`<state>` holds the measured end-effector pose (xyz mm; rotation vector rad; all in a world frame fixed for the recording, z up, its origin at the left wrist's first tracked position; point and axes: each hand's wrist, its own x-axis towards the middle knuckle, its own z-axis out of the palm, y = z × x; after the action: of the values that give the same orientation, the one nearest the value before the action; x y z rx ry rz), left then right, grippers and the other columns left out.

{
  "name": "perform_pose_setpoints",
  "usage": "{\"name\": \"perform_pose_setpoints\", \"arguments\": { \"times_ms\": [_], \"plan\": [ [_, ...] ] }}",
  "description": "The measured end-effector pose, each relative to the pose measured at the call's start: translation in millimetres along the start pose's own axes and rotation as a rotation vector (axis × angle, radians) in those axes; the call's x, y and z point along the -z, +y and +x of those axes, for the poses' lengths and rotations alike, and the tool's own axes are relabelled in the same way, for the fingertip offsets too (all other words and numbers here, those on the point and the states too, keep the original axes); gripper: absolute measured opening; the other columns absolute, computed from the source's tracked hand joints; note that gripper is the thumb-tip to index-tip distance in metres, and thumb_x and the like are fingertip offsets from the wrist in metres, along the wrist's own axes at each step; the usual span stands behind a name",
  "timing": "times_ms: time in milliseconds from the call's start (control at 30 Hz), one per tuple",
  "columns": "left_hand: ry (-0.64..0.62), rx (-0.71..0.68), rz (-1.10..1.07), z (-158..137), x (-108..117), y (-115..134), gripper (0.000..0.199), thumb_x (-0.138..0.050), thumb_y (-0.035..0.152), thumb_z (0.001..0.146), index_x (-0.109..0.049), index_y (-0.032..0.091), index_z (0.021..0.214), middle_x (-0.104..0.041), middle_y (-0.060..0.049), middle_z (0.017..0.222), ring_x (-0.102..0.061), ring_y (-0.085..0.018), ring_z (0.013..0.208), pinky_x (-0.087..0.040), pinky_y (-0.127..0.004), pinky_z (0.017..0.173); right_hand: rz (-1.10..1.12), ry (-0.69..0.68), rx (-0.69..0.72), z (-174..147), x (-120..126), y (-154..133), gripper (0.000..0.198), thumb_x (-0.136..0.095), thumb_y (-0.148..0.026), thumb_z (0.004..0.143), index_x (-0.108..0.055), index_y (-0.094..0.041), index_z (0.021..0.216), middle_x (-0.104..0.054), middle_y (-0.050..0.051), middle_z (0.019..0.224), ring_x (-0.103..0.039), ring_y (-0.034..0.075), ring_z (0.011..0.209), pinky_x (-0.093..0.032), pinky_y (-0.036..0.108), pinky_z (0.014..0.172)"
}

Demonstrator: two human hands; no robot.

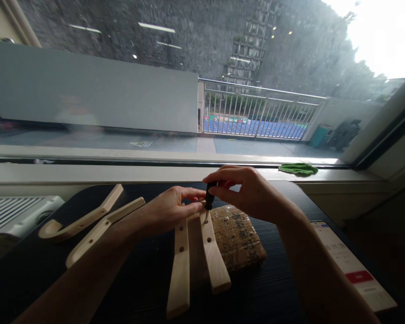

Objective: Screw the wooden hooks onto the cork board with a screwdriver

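My right hand (pixel 241 186) is closed around the black handle of a screwdriver (pixel 209 196), held upright. Its tip reaches into a hole in a pale wooden piece (pixel 213 252) with a bent shape. Beside the tool, the fingertips of my left hand (pixel 173 207) rest at the upper end of the wooden pieces, near the screwdriver shaft; exactly what they pinch is hidden. A second wooden piece (pixel 180 274) with drilled holes lies parallel on the left, a brown panel (pixel 195 238) between the two. Under the right piece's edge is a tape-wrapped cardboard block (pixel 238 236).
Two more curved wooden pieces, one farther (pixel 84 220) and one nearer (pixel 101 229), lie on the left of the black table (pixel 148 274). A phone (pixel 353 270) lies at the right edge. A green cloth (pixel 298 168) is on the windowsill; a white radiator (pixel 23 213) stands left.
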<state>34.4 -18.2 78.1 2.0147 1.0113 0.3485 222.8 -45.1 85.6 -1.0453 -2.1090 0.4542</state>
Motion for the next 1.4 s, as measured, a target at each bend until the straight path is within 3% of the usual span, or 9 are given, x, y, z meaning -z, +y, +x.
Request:
{"name": "perform_pose_setpoints", "arguments": {
  "times_ms": [233, 400, 500, 600, 1000, 1233, 1400],
  "plan": [
    [0.028, 0.064, 0.097, -4.9, 13.2, -6.0, 0.049, -0.051, 0.044, 0.077, -0.052, 0.026, 0.123, -0.057, -0.004, 0.124, -0.053, -0.026, 0.113, -0.043, -0.036, 0.094, -0.007, 0.012, 0.002, 0.3, 0.0, 0.3, 0.019, -0.057, -0.027, 0.081, -0.065, -0.020, 0.096, -0.064, 0.001, 0.085, -0.057, 0.011, 0.074, -0.044, 0.026, 0.068],
    [0.030, 0.095, 0.166, -12.3, 24.6, -6.4, 0.054, -0.053, 0.046, 0.075, -0.048, 0.029, 0.126, -0.052, -0.004, 0.130, -0.050, -0.027, 0.116, -0.044, -0.037, 0.093, -0.001, -0.015, -0.010, 0.2, 0.4, -2.6, 0.022, -0.053, -0.021, 0.082, -0.064, -0.021, 0.101, -0.065, 0.000, 0.088, -0.058, 0.010, 0.073, -0.045, 0.025, 0.066],
    [0.008, -0.007, 0.179, -11.6, 17.0, -1.5, 0.051, -0.052, 0.038, 0.078, -0.046, 0.028, 0.128, -0.050, -0.002, 0.132, -0.048, -0.023, 0.118, -0.042, -0.032, 0.096, 0.003, -0.007, -0.014, 0.3, -1.5, -3.3, 0.023, -0.052, -0.020, 0.082, -0.064, -0.021, 0.101, -0.066, 0.000, 0.089, -0.058, 0.011, 0.075, -0.045, 0.026, 0.068],
    [-0.085, -0.057, 0.148, -8.6, 7.0, 2.5, 0.043, -0.046, 0.035, 0.082, -0.050, 0.029, 0.124, -0.060, 0.001, 0.118, -0.055, -0.021, 0.108, -0.044, -0.029, 0.091, -0.001, 0.000, -0.031, 0.2, -2.8, -2.0, 0.024, -0.052, -0.019, 0.081, -0.064, -0.022, 0.102, -0.066, 0.000, 0.090, -0.059, 0.011, 0.076, -0.045, 0.025, 0.068],
    [0.007, -0.118, 0.097, -2.8, 0.7, -3.3, 0.036, -0.045, 0.029, 0.082, -0.059, 0.029, 0.115, -0.067, 0.003, 0.103, -0.060, -0.018, 0.096, -0.046, -0.026, 0.083, -0.021, 0.028, -0.006, 1.6, -4.6, -1.1, 0.019, -0.055, -0.022, 0.081, -0.064, -0.020, 0.097, -0.064, 0.000, 0.085, -0.057, 0.011, 0.074, -0.043, 0.025, 0.067],
    [0.092, -0.136, 0.134, 4.5, -5.4, -22.2, 0.038, -0.047, 0.034, 0.082, -0.056, 0.028, 0.119, -0.067, 0.001, 0.106, -0.061, -0.019, 0.094, -0.047, -0.028, 0.081, -0.133, 0.067, 0.004, 1.7, -5.1, -3.4, 0.017, -0.053, -0.022, 0.081, -0.065, -0.020, 0.093, -0.062, -0.001, 0.079, -0.054, 0.009, 0.069, -0.042, 0.024, 0.064],
    [0.120, -0.163, 0.150, 7.4, -6.5, -31.1, 0.039, -0.049, 0.035, 0.081, -0.057, 0.025, 0.118, -0.063, -0.002, 0.116, -0.059, -0.020, 0.100, -0.046, -0.030, 0.085, -0.127, 0.019, 0.024, -2.3, 3.3, -8.0, 0.022, -0.052, -0.016, 0.081, -0.065, -0.019, 0.099, -0.062, 0.001, 0.092, -0.055, 0.010, 0.077, -0.042, 0.024, 0.069]
  ]
}}
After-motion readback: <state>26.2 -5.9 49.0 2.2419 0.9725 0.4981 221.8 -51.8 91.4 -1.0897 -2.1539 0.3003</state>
